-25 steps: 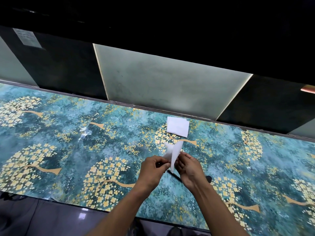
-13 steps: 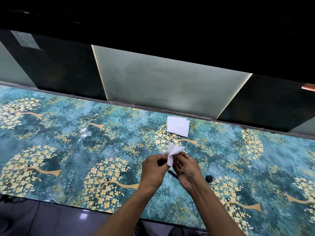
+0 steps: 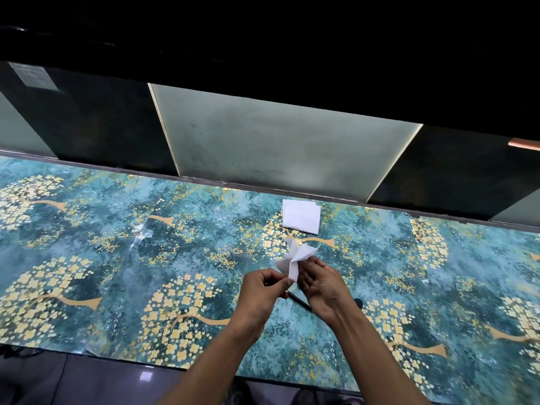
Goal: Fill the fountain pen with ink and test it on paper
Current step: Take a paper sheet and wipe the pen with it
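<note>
Head view: pale label [image 3: 32, 73] at upper left, writing illegible. Left hand [image 3: 263, 290] pinches a slim black fountain pen [image 3: 298, 300]; crumpled white tissue [image 3: 293, 260] is gripped by right hand [image 3: 321, 283]. Folded white paper [image 3: 301, 216] lies beyond on teal floral tabletop [image 3: 117, 258].

A thin, soft white tissue [image 3: 295, 258], matt and crumpled into loose folds, was seen pinched between the left hand [image 3: 260, 293] and the right hand [image 3: 321, 287]. A flat sheet of white paper [image 3: 301, 216], smooth and matt, was seen lying on the table [image 3: 117, 258]. The table was covered by a glossy printed film, teal with gold trees, on which bright reflections and a few wrinkles were caught. A slim black pen part [image 3: 298, 299] with a slightly shiny, smooth finish was noted under the hands; plastic or metal could not be told. Behind, frosted, matt pale panels [image 3: 277, 147] were set between dark glossy ones.
</note>
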A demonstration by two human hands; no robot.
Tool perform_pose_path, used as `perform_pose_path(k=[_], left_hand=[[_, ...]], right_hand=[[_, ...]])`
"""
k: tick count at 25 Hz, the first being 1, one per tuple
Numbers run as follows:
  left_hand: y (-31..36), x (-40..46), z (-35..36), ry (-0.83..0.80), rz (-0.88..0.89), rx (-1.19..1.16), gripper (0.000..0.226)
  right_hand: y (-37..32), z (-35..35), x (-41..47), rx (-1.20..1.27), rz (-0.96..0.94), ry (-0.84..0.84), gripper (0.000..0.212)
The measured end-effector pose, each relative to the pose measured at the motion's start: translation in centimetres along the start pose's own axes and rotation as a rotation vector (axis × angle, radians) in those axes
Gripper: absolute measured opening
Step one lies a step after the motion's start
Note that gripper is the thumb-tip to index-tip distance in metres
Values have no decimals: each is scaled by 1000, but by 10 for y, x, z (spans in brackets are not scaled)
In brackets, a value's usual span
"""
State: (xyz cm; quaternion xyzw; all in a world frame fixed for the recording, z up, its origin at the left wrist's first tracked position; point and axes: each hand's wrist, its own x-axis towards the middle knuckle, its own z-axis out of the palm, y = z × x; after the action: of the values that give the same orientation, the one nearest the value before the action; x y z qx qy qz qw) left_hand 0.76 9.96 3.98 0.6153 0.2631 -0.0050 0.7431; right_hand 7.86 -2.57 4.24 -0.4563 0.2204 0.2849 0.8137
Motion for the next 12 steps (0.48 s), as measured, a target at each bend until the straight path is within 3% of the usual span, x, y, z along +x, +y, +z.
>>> perform_pose_path(k=[4, 8, 12], left_hand=[[-3, 0, -2, 10, 53, 123, 9], [-4, 1, -1, 0, 72, 120, 9], [-4, 2, 3, 15, 84, 108, 9]], right_hand=[[-6, -4, 2, 44, 30, -1, 9], [-8, -7, 3, 19, 54, -26, 28], [-18, -12, 6, 73, -1, -56, 22]])
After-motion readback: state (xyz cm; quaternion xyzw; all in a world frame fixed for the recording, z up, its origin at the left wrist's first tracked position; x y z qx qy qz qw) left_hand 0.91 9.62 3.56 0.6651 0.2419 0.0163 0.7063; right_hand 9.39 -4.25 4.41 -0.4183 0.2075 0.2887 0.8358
